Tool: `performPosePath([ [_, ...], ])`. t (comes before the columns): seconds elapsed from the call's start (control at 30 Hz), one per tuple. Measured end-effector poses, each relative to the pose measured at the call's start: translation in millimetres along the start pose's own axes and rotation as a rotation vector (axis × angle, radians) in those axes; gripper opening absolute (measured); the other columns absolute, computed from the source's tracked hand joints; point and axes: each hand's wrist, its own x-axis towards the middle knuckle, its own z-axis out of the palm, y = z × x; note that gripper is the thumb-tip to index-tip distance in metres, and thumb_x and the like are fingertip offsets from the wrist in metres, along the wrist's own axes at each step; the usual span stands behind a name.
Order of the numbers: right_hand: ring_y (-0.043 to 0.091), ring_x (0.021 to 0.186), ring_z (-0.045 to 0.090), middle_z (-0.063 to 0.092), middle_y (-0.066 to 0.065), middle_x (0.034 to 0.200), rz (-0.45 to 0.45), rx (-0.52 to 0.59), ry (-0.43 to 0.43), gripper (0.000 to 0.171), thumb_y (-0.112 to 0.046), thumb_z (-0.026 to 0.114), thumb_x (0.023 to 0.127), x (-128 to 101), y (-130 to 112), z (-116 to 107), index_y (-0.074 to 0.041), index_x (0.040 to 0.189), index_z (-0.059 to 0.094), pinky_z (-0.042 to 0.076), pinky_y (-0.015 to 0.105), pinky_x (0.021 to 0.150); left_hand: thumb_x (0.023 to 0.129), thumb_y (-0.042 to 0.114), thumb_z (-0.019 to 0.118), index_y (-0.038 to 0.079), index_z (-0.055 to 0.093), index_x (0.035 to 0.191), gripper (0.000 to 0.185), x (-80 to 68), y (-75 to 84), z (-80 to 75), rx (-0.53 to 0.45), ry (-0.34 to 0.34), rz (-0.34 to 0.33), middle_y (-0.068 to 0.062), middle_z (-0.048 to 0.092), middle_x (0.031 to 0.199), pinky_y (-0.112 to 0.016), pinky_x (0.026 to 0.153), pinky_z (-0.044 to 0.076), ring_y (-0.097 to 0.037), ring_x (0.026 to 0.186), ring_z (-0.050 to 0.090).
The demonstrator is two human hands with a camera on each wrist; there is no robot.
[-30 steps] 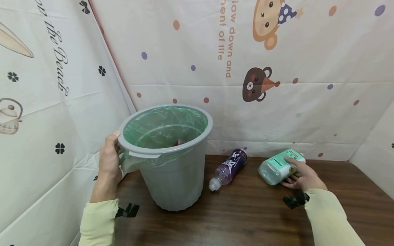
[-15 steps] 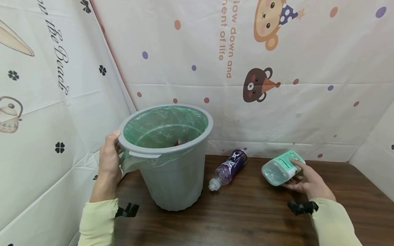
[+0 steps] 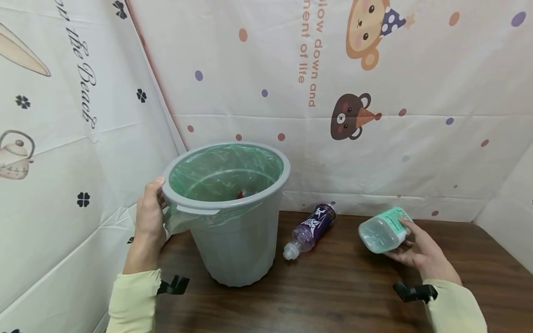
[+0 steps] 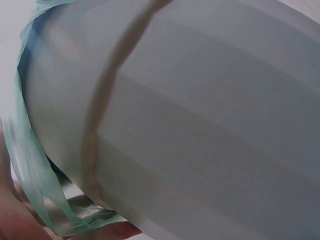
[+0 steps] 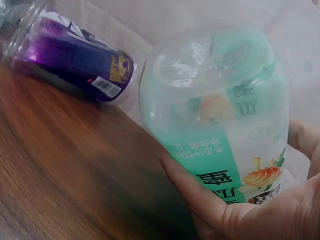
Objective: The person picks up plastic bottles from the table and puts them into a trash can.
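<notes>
Right now your left hand [image 3: 149, 218] grips the rim of the round grey plastic bin [image 3: 233, 240], left-centre of the head view, fingers curled round the edge beside the pale green plastic liner [image 3: 226, 169] that hangs over it. W/ the left wrist view you see the bin's grey wall [image 4: 200, 125] up close and a loose strip of the liner [image 4: 35, 170] at the left edge. Something small and red [image 3: 240, 195] lies at the bin's bottom; can't tell what.

Your right hand [image 3: 420, 252] holds the clear plastic bottle with the mint-green label [image 3: 381, 231] at lower right of the frame, tilted, base toward you, lifted just off the dark wood table [image 3: 333, 296]. Fingers and thumb [image 5: 200, 192] wrap its label [image 5: 235, 165].

Btw. bin and green bottle lies a clear bottle with a purple label [image 3: 310, 224] on its side, white cap toward you, apart from both.
</notes>
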Motion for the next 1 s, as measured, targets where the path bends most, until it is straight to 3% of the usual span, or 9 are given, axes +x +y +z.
performPosePath([
  [0.23,0.026,0.093,0.061,0.028,-0.003,0.140,-0.039,-0.042,-0.046,0.089,-0.047,0.064,0.104,-8.8,-1.1,6.2,-0.056,0.157,-0.007,0.049,0.058,0.103,0.110,0.040,0.046,0.020,0.077,0.093,0.041,-0.4,0.7,0.3,0.016,-0.005,0.011,0.008,0.071,0.086,-0.036,0.095,0.032,-0.015,0.095,0.058],
  [0.53,0.028,0.099,0.063,0.024,-0.004,0.143,-0.020,-0.021,-0.147,0.094,-0.046,0.061,0.106,-23.1,-1.1,23.8,-0.046,0.159,-0.017,0.049,0.054,0.105,0.111,0.040,0.044,0.019,0.077,0.093,0.043,-0.4,1.2,-0.2,0.038,-0.015,0.018,0.008,0.071,0.087,-0.036,0.096,0.032,-0.015,0.098,0.058],
  [0.83,0.029,0.103,0.067,0.029,0.000,0.142,-0.047,-0.029,-0.226,0.092,-0.042,0.062,0.107,-29.9,1.6,37.0,-0.043,0.159,-0.014,0.049,0.056,0.103,0.110,0.041,0.046,0.019,0.075,0.091,0.041,0.1,0.5,0.7,0.042,-0.001,0.019,0.007,0.070,0.087,-0.038,0.097,0.030,-0.017,0.099,0.056],
  [1.0,0.030,0.107,0.066,0.044,0.006,0.132,-0.046,-0.022,-0.267,0.095,-0.041,0.063,0.107,-34.8,4.6,42.2,-0.036,0.160,-0.015,0.049,0.055,0.104,0.110,0.041,0.046,0.019,0.074,0.091,0.041,-0.6,0.6,0.2,0.034,0.000,0.017,0.007,0.070,0.086,-0.038,0.097,0.030,-0.016,0.098,0.056],
])
